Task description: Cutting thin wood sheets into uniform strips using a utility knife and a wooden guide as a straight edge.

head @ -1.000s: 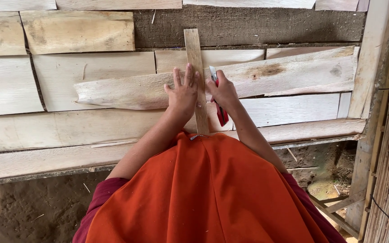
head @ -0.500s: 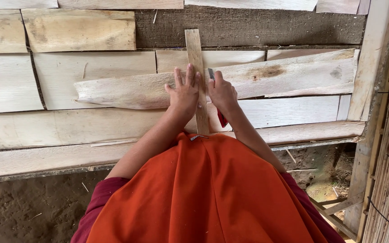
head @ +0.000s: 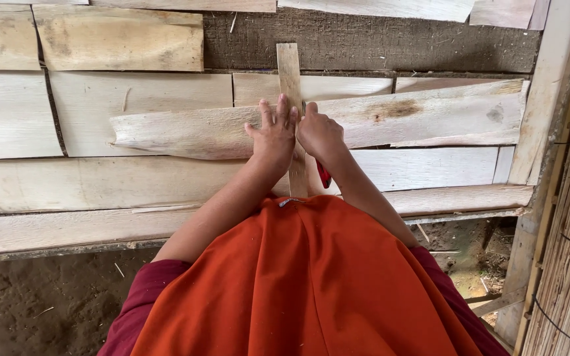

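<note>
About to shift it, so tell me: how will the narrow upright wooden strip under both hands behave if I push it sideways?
The narrow upright pale wooden strip looks thin and slender, so probably light and slightly springy. It lies flat across the rough horizontal split-wood slab, so it likely slides rather than rolls. The left hand and right hand press on it; released, it may slip.

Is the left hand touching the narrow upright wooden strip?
Touching. The head view shows the left hand lying flat, its fingers overlapping the narrow upright strip with no gap visible.
</note>
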